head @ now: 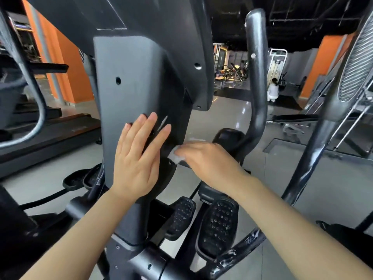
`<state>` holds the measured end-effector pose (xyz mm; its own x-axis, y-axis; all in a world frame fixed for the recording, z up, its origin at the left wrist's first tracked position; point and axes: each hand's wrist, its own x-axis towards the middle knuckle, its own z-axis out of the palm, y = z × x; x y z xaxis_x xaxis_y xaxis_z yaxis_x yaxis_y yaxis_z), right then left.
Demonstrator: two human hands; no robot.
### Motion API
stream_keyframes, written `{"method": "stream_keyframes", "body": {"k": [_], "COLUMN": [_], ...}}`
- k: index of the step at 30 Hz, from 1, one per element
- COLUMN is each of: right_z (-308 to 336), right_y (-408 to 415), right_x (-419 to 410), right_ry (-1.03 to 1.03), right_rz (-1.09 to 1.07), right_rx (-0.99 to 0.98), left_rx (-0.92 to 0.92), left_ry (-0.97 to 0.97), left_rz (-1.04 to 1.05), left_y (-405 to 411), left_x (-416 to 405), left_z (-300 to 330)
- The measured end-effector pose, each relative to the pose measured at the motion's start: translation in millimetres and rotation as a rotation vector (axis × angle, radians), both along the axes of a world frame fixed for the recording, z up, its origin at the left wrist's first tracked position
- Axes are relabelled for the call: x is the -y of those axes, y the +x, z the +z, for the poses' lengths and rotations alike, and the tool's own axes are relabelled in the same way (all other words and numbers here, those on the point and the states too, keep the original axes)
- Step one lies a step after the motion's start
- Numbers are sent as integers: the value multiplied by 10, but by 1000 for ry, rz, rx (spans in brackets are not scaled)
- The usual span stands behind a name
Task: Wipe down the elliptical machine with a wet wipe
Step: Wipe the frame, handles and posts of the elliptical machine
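**Both hands on the elliptical's centre column**

The elliptical machine (129, 81) fills the middle of the room here, its dark grey column shroud standing tall and leaning slightly, long axis running from the pedals up toward the console overhead. Its upright handlebar (255, 73) rises on the right, curved at the foot. Two studded pedals (217, 225) lie below, pointing away from the person.

The left hand (137, 156) lies flat against the face of the shroud, fingers straight and spread, pointing up and a little right, the forearm reaching in from below. The right hand (205, 160) comes in from the right with its back upward, fingers bent over the wet wipe (175, 155) and pressing it to the shroud's right edge. The wipe is a crumpled white wad, just beside the left hand's thumb side, mostly hidden under the fingers
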<state>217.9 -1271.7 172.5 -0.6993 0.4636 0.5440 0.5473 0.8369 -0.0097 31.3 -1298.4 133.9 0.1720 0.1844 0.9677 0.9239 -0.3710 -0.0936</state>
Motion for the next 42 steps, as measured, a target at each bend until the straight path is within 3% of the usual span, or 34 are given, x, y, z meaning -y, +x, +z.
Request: {"method": "stream_keyframes", "body": {"k": [3,6,9,14,15,18,20,31,36,39,42], "right_z": [19,160,307,281,208,-20,-49,92,-1,-288,-396], "right_y": [255,554,900,491,306,58,167,892,1238,1515,1662], "right_x": [-88,-58,-1,24,30,-68,-159,-257,-166,-211,-265], "right_ry": [-6,6,-21,241,281,423,479,473,470,445,336], "right_rz": [43,76,73,62,137,274,284,445,301,127,-139], "right_rx": [196,269,175,-202,-182,253,396,589,423,291,-122], "left_rx": [-3,0,-2,-7,-9,-20,-20,-34,-68,-330,-402], "left_ry": [-6,-7,-2,7,8,9,2,-17,-13,-9,-157], "left_rz": [8,8,14,38,44,58,55,55,97,207,82], "left_y": [-21,-5,3,6,8,-2,-19,-37,-39,14,380], "left_x": [-2,9,8,6,6,1,-1,15,32,86,138], "left_z": [-5,-8,-7,-13,-13,-15,-15,-29,-23,-140,-291]}}
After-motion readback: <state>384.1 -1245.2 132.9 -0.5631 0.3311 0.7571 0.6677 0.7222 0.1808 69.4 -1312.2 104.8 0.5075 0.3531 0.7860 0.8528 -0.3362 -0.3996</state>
